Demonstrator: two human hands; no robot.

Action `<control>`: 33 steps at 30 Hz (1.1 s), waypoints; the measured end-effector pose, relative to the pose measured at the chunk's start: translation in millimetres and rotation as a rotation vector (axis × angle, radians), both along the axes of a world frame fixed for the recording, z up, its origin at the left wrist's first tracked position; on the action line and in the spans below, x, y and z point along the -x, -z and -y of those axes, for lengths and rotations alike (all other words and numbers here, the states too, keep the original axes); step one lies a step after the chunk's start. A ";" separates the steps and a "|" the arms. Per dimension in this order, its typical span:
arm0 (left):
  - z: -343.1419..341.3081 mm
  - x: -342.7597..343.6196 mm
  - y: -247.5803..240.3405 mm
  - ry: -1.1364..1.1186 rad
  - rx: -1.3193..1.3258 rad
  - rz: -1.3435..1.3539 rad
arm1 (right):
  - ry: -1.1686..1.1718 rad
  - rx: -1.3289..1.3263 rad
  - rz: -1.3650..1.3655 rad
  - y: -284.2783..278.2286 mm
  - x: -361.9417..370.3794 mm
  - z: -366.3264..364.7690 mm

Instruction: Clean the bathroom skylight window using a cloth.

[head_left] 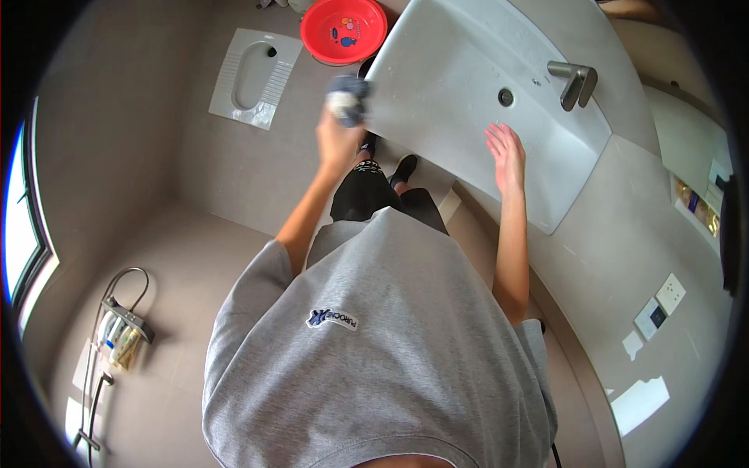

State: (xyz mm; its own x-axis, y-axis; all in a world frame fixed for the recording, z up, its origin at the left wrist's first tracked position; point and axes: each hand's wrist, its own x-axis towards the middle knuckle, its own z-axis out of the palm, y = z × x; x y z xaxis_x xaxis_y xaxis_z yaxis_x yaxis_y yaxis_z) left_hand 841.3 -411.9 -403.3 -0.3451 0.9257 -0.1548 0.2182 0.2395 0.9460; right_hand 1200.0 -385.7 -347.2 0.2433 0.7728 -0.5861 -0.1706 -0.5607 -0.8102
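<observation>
My left hand (337,144) is closed around a balled-up dark blue and white bundle (349,97) that looks like cloth. Motion blurs it, so its exact kind cannot be made out. The bundle is held out beside the left edge of a wide white sink (445,70), with a red basin beyond it. Over the sink's bowl, my right hand (509,152) is empty, its fingers stretched out just below the round drain (505,97). A grey faucet (576,82) stands on the sink's right side.
The red basin (343,30) is at the far edge, beside a white squat toilet (256,78) set in the floor. On the left wall hang a shower fixture (125,316) and its hose. A wall socket (670,293) is at the right.
</observation>
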 end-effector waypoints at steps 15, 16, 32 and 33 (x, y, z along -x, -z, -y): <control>305.3 186.2 71.1 -0.575 0.685 -0.195 | 0.418 -0.146 -0.343 14.3 -174.9 189.1; 321.0 169.0 57.8 -0.511 0.800 -0.358 | 0.281 -0.162 -0.398 15.4 -186.6 211.0; 498.5 133.8 -28.2 -0.395 1.093 -0.615 | -0.202 -0.686 0.115 -197.8 -41.7 315.1; 504.0 133.5 -24.9 -0.420 1.100 -0.605 | -0.251 -0.852 0.108 -224.8 -24.7 317.7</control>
State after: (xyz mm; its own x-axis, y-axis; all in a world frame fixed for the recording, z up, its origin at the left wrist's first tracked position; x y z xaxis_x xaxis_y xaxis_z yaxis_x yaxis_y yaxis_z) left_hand 707.8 -915.9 -378.4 -0.8524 0.2235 -0.4727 0.2555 0.9668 -0.0036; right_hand 1224.8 -703.4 -122.4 0.0292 0.9734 0.2274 -0.0230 0.2281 -0.9734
